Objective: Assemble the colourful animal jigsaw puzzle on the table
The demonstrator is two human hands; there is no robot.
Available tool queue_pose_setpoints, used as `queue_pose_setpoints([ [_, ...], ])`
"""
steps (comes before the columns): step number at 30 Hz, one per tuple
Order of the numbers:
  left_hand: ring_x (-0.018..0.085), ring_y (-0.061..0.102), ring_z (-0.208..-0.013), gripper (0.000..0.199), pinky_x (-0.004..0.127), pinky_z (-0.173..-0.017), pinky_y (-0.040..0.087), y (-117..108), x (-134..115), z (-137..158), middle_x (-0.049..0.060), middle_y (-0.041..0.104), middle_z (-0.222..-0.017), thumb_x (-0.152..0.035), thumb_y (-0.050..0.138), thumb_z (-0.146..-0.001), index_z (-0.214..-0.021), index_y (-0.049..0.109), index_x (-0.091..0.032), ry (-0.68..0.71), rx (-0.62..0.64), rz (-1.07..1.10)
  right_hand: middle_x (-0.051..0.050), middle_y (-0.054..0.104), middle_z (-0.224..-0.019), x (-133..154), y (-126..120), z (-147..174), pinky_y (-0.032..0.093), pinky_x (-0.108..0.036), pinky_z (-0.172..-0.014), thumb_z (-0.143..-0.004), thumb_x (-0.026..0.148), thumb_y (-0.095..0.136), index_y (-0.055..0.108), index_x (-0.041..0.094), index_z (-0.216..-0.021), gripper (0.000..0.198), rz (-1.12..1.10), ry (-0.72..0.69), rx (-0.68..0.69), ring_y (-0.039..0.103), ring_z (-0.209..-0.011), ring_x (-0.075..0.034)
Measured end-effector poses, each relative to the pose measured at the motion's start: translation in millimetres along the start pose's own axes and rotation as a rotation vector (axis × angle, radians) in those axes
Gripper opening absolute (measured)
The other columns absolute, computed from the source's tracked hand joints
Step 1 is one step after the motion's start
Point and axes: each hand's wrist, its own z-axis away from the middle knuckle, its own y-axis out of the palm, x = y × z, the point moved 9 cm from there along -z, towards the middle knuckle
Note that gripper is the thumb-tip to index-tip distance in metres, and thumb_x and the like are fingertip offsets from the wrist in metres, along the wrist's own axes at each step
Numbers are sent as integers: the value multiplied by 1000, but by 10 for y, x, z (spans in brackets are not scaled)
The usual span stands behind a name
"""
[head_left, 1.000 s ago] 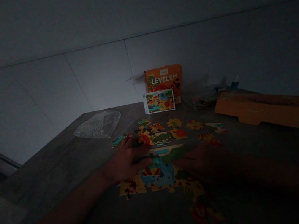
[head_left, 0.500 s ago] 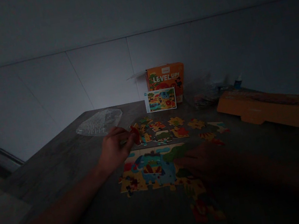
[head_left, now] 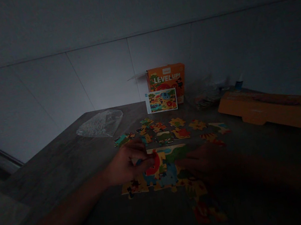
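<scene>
Pinched between the thumb and fingers of my left hand (head_left: 128,163) is a jigsaw puzzle piece (head_left: 154,166) with a red and yellow print. It is held over the joined part of the puzzle (head_left: 169,177), covering some of its blue elephant picture. My right hand (head_left: 202,159) lies in deep shadow on the puzzle's right side, its fingers stretched out over the joined pieces. A strip of joined pieces (head_left: 201,212) runs from there toward me. Behind the puzzle, several loose pieces (head_left: 180,132) are spread on the table; my left hand hides part of the nearest ones.
A picture card (head_left: 162,100) leans against an orange "LEVEL UP!" box (head_left: 167,74) at the back. A clear plastic bag (head_left: 100,124) lies at the back left. To the right are an orange box lid or tray (head_left: 266,109) and another clear bag (head_left: 205,95). The scene is dim.
My left hand has moved right and toward me, carrying the puzzle piece from above the loose pieces to over the elephant picture. My right hand has stayed in place.
</scene>
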Motion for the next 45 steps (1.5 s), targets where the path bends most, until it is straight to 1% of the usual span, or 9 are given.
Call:
queue_pose_setpoints([
  [6,16,49,-61,43,36,-77,46,3,-39,21,-1,50,-55,-32,56,-99,-58,58,-21,84,35,-78,-4,69,-77,2,8,14,21,-27,-49,-92,18,54,67,16,-116,28,23,-9,-11,58,-56,-17],
  [10,15,49,-62,44,36,-76,46,-32,-54,20,-1,48,-57,-29,55,-100,-57,59,-20,90,-8,-134,-4,68,-75,1,8,7,21,-27,-49,-94,20,54,68,16,-113,24,27,4,-3,56,-54,-15],
  [17,15,56,-64,46,36,-80,47,-117,119,20,1,59,-61,-33,53,-102,-60,66,-19,-13,-107,-182,-5,68,-77,13,-11,5,28,-27,-49,-98,22,50,67,15,-118,27,14,-11,-6,57,-56,-16],
  [24,14,59,-65,53,28,-67,46,-177,324,54,1,61,-59,-47,50,-102,-63,72,-19,-180,-137,-256,-6,70,-78,-5,27,9,25,-26,-50,-95,23,56,68,15,-115,24,10,5,14,57,-57,-16],
  [28,14,58,-63,55,27,-63,45,-175,404,65,2,61,-59,-47,48,-102,-60,69,-18,-232,-131,-309,-5,69,-78,-10,28,3,23,-27,-49,-95,22,54,67,16,-116,25,11,4,15,56,-55,-15],
  [36,14,53,-62,48,31,-69,46,-70,387,53,0,53,-57,-39,53,-97,-53,49,-20,-114,-81,-384,-4,68,-75,-5,8,6,20,-28,-49,-94,22,54,68,16,-114,25,21,-2,-23,57,-53,-16],
  [39,15,57,-66,35,30,-66,47,-91,431,82,0,58,-65,-37,57,-93,-63,51,-20,-178,-107,-337,-4,68,-75,-10,25,5,20,-27,-49,-94,22,54,68,16,-112,23,28,8,-14,57,-53,-16],
  [42,16,61,-70,18,29,-64,49,-121,450,109,2,63,-77,-36,61,-91,-90,61,-18,-230,-131,-284,-5,69,-76,-9,27,4,21,-27,-49,-95,25,55,68,17,-113,24,28,9,-3,57,-54,-16],
  [45,17,64,-72,34,29,-64,50,-83,451,117,3,65,-85,-34,60,-92,-120,61,-16,-264,-66,-251,-5,69,-76,-8,13,5,21,-27,-49,-96,26,55,68,17,-114,24,25,2,-12,56,-54,-16],
])
